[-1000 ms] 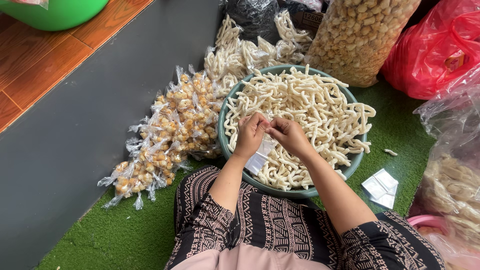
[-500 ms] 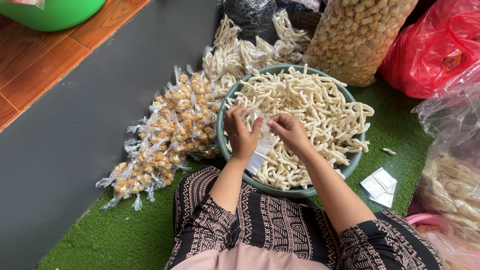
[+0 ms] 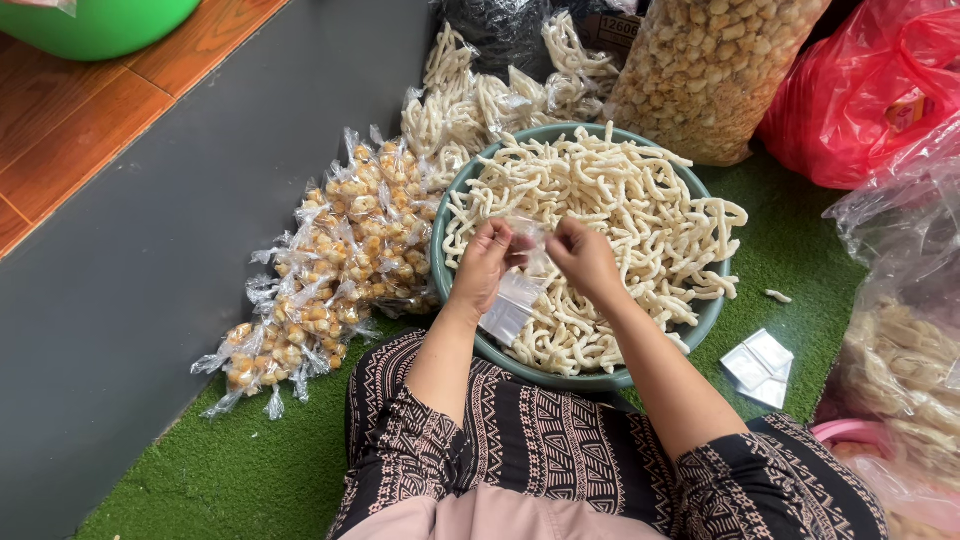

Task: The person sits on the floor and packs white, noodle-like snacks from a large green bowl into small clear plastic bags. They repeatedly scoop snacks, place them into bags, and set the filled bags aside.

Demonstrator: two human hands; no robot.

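Note:
A teal basin (image 3: 455,195) in front of me is heaped with pale stick-shaped crackers (image 3: 620,210). Over its near side my left hand (image 3: 482,262) and my right hand (image 3: 584,258) both pinch a small clear plastic bag (image 3: 520,285). The bag's mouth is between my fingertips and its body hangs down over the basin's rim. Whether anything is inside the bag cannot be told.
Small knotted packets of golden snacks (image 3: 330,270) lie in a row left of the basin; packets of stick crackers (image 3: 480,100) lie behind. A big clear sack of snacks (image 3: 710,70), a red bag (image 3: 870,90) and flat empty bags (image 3: 760,365) are to the right. Grey floor (image 3: 150,300) is left.
Both hands stay over the basin's near side. They parted briefly, then came back together on the clear bag, which now hangs lower from my fingertips.

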